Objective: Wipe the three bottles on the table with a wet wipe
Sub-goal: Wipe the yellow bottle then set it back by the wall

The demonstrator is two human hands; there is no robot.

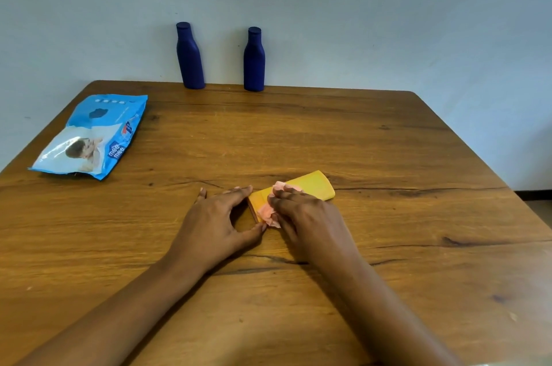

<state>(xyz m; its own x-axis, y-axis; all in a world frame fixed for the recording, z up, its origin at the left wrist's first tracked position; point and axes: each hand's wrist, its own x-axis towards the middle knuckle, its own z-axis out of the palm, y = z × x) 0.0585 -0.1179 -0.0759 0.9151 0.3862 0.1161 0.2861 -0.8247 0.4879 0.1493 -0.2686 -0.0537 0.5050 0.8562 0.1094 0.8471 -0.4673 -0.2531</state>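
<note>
- Both forearms reach in from the near edge and meet a little past the middle of the surface (pixel 388 156).
- The left hand (pixel 215 216) brackets the cap end of the yellow bottle (pixel 310 185). Its forefinger is on the far side and its thumb on the near side, pinching the end to steady it.
- The yellow bottle lies flat on its side, with its base pointing toward the far-right corner.
- The right hand (pixel 301 213) lies on top of the bottle, its fingers curled down on a crumpled pink wet wipe (pixel 265 211) and pressing it onto the part nearest the cap.
- This looks like the wiping of the first bottle, under way near the cap end; the bare yellow length beyond the fingers probably remains to be done.
- A blue wipes pack (pixel 92 135) lies flat by the left edge, well apart from the hands.
- At the far edge a blue bottle (pixel 189 58) and a second blue bottle (pixel 254 62) stand upright and capped, near each other. Nothing is touching them, so I judge both are yet to be wiped: about two thirds of the job is left.
</note>
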